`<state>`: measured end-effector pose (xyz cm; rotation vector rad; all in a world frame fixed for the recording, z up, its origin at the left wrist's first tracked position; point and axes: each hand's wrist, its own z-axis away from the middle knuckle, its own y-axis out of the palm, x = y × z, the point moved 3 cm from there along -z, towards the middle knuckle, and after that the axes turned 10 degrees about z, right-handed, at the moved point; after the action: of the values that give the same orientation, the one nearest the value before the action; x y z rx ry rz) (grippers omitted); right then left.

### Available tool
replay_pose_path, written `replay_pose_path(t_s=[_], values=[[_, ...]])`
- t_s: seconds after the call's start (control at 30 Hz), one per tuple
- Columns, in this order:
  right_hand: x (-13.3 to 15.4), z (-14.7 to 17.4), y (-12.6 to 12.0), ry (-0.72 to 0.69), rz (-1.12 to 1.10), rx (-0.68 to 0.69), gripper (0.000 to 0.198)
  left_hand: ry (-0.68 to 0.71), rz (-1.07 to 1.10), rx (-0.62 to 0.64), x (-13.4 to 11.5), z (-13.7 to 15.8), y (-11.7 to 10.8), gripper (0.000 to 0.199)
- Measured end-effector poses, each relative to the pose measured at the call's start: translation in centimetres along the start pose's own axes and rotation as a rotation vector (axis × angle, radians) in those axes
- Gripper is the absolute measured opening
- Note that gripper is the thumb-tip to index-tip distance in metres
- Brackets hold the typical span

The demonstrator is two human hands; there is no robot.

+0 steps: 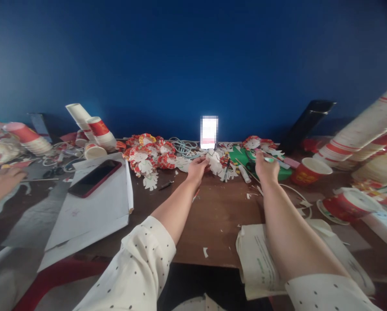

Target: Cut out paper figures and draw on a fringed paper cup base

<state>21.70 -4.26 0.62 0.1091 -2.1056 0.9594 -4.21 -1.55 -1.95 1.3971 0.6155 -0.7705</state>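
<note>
My left hand (198, 169) is closed in a pinch at the edge of a white paper cutout (215, 163), above the brown table. Farther right, my right hand (267, 168) reaches over a green sheet (238, 156). Its fingers are partly hidden, and a whitish stick-like thing with a green part (269, 160) shows beside them; whether it is held I cannot tell. Dark scissors (250, 166) appear just left of that hand. A small white tube (244, 173) lies between my two hands. Red-and-white paper flower-like pieces (151, 151) are heaped left of my left hand.
A lit phone (209, 131) stands against the blue wall. Another phone (94, 178) rests on a white board (92, 216) at left. Paper cups (311, 171) and long cup stacks (358, 125) crowd the right. Another person's hand (5, 183) is at far left. A folded cloth bag (258, 259) lies in front.
</note>
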Motion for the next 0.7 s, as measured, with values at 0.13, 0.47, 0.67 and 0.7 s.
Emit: replay_pose_path(t_s=[0.13, 0.47, 0.67, 0.7], values=[[-0.6, 1.0, 0.3, 0.111, -0.058, 0.082, 0.034, -0.013, -0.014, 0.0, 0.0, 0.1, 0.0, 0.023], [0.1, 1.4, 0.2, 0.017, -0.077, 0.177, 0.045, -0.008, -0.031, -0.001, 0.1, 0.0, -0.1, 0.016], [-0.1, 1.3, 0.3, 0.012, -0.032, 0.206, 0.046, -0.01, -0.027, -0.011, 0.1, 0.1, -0.1, 0.016], [-0.2, 1.3, 0.4, -0.004, -0.008, 0.205, 0.047, -0.01, -0.029, -0.009, 0.0, 0.1, -0.1, 0.016]])
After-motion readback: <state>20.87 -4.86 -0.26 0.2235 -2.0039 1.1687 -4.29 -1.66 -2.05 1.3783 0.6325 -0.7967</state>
